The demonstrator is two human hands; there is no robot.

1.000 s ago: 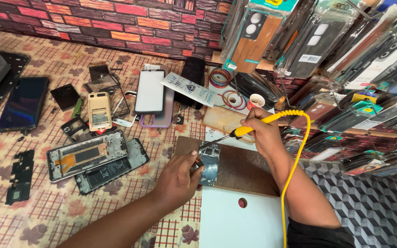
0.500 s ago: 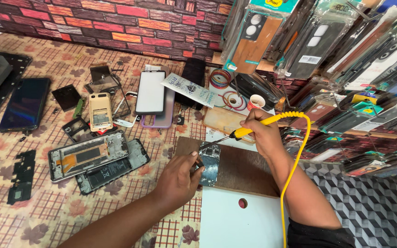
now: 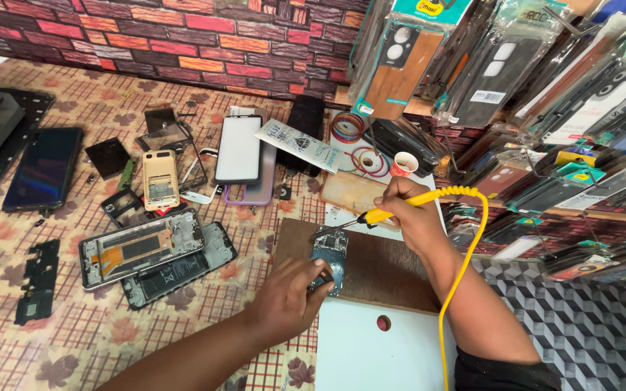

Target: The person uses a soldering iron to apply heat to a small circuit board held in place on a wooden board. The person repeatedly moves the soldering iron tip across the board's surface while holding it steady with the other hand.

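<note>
Two hands on one small circuit board (image 3: 330,255), which lies on the brown wooden board (image 3: 385,268) near the tabletop's right edge. Left hand (image 3: 288,300) pins the circuit board's lower end, fingers curled tight on it; right hand (image 3: 411,213) is wrapped around a yellow soldering iron (image 3: 389,211), tip touching the top of the circuit board. Risky spot (hot tip, bare fingers close by): a slip could burn the left hand or bridge solder across contacts. That coiled yellow cord (image 3: 465,268) drapes over the right forearm and could tug the iron off target. Opened phones (image 3: 143,250) lie left.
</note>
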